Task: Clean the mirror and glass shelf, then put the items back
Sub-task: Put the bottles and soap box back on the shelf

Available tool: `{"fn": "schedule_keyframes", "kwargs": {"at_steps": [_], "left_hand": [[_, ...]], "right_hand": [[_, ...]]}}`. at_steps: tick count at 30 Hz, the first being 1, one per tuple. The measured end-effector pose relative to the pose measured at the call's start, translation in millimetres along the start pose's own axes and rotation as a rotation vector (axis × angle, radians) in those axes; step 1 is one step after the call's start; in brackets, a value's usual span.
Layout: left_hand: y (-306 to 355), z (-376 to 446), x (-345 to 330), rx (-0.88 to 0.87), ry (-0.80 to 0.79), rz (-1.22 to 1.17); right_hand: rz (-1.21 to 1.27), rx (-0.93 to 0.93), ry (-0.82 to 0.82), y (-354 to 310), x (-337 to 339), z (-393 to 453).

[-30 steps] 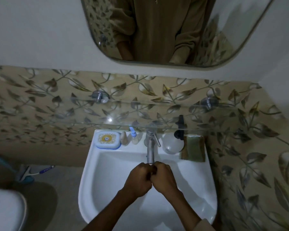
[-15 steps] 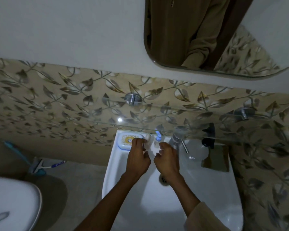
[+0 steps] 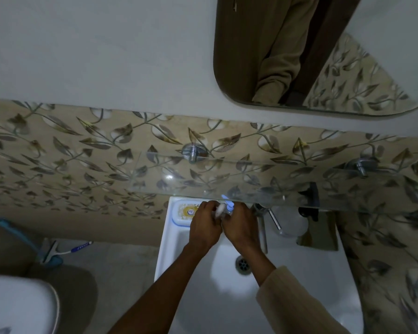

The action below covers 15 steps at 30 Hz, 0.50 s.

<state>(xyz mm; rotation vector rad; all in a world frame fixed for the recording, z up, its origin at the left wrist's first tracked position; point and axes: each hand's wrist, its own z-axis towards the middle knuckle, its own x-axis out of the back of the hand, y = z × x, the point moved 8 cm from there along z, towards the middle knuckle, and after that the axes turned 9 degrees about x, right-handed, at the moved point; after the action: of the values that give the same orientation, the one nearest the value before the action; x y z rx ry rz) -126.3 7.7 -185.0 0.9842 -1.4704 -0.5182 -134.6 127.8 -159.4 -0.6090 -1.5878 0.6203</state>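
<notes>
Sink (image 3: 299,297) is the landmark: white, glossy porcelain, with a round metal drain at its middle. Over its back ledge the two hands meet. The left hand (image 3: 204,229) is curled around a small pale item, and the right hand (image 3: 243,227) is closed on a little bottle (image 3: 228,209) with a blue cap; the fingers hide both bodies, so their shapes are hard to read. To my eye this is the putting-back step, with the items being gathered off the ledge. The next move calls for lifting each one clear of the shelf's front edge and setting it down gently on glass.

Left of the hands on the ledge lies a soap box (image 3: 185,212), rounded, white with a blue rim. Right of them stands a chrome tap (image 3: 263,220), then a clear dome-like thing, a black pump and a dull green cloth (image 3: 320,237).

Just above the sink's back, the shelf (image 3: 227,177) is bare: a clear slab on two chrome pegs. Above that, upper right, hangs the mirror (image 3: 348,56), smooth with rounded corners.
</notes>
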Motion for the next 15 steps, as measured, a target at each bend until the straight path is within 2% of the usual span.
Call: {"fn": "schedule_keyframes", "kwargs": {"at_steps": [6, 15], "left_hand": [[-0.1, -14.8, 8.5, -0.071, 0.025, -0.082], [6.2, -48.9, 35.4, -0.127, 0.013, -0.088]], "right_hand": [[-0.061, -0.039, 0.005, 8.3, 1.2, -13.0], [-0.048, 0.092, 0.083, -4.6, 38.7, -54.3]]}}
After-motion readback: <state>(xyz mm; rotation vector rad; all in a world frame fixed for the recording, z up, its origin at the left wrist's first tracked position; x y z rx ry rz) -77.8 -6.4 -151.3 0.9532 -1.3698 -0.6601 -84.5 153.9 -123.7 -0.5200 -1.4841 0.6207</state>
